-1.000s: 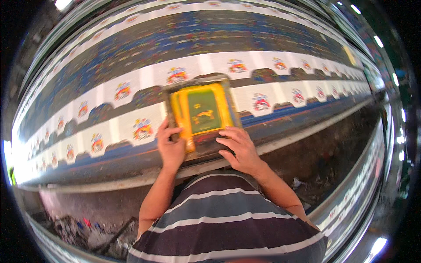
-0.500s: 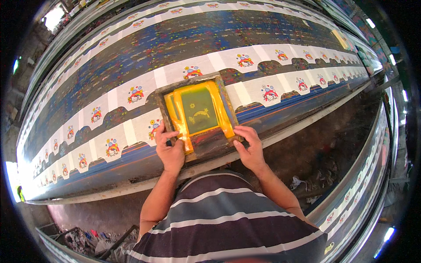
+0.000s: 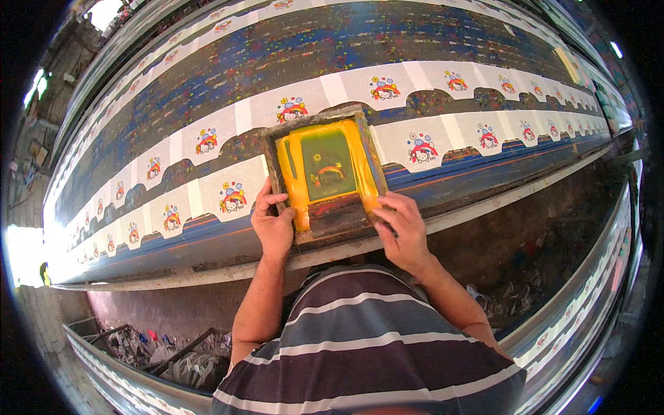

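Note:
A rectangular screen frame [image 3: 273,152] with grimy wooden sides, thick yellow ink and a green mesh [image 3: 328,159] showing a small rainbow design lies over the nearer row of white cut pieces [image 3: 211,190] on the long table. My left hand [image 3: 272,225] grips its left side near the lower corner, fingers bent over the edge. My right hand [image 3: 402,232] holds the lower right corner with bent fingers. The piece under the frame is hidden. Pieces on both sides carry colourful cartoon prints [image 3: 422,147].
The paint-spattered table [image 3: 228,62] curves away both ways, with more rows of printed pieces. A pale rail [image 3: 498,197] runs along its near edge. Below lie a dark gap and crumpled scraps [image 3: 194,360]. Another strip of printed pieces [image 3: 581,297] runs at the lower right.
The frame and both my hands have shifted rightward along the row, uncovering more of the pieces to the left. The right hand has moved onto the frame's corner.

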A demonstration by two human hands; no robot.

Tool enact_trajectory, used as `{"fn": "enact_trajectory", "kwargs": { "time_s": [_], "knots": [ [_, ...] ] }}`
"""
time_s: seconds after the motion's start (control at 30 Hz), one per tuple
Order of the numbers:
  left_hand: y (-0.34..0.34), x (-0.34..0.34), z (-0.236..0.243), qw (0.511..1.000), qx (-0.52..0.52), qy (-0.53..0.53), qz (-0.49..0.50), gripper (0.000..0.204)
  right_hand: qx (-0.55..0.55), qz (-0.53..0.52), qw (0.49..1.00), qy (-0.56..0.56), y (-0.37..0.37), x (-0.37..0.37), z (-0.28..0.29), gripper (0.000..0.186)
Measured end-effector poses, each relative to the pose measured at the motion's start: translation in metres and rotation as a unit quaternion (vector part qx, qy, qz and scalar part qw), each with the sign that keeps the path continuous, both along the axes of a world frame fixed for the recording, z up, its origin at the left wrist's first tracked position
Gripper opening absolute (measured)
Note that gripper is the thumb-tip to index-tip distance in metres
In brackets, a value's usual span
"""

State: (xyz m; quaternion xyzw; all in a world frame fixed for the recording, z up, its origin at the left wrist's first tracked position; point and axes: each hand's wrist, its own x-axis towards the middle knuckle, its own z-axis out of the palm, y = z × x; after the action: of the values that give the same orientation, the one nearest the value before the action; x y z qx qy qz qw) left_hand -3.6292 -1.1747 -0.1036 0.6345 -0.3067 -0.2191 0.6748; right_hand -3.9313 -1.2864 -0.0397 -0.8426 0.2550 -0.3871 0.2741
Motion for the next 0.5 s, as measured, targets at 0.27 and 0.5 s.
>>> {"fn": "enact_trajectory", "kwargs": {
  "time_s": [0.27,0.5],
  "knots": [
    [-0.001,-0.001,0.003,0.999,0.030,-0.032,-0.003,0.041,-0.100,0.105,0.981,0.126,-0.002,0.044,0.014,0.043],
    [-0.002,-0.002,0.005,0.995,0.059,-0.085,0.012,0.036,-0.106,0.154,0.964,0.189,-0.020,0.068,0.025,0.042]
  ]
}}
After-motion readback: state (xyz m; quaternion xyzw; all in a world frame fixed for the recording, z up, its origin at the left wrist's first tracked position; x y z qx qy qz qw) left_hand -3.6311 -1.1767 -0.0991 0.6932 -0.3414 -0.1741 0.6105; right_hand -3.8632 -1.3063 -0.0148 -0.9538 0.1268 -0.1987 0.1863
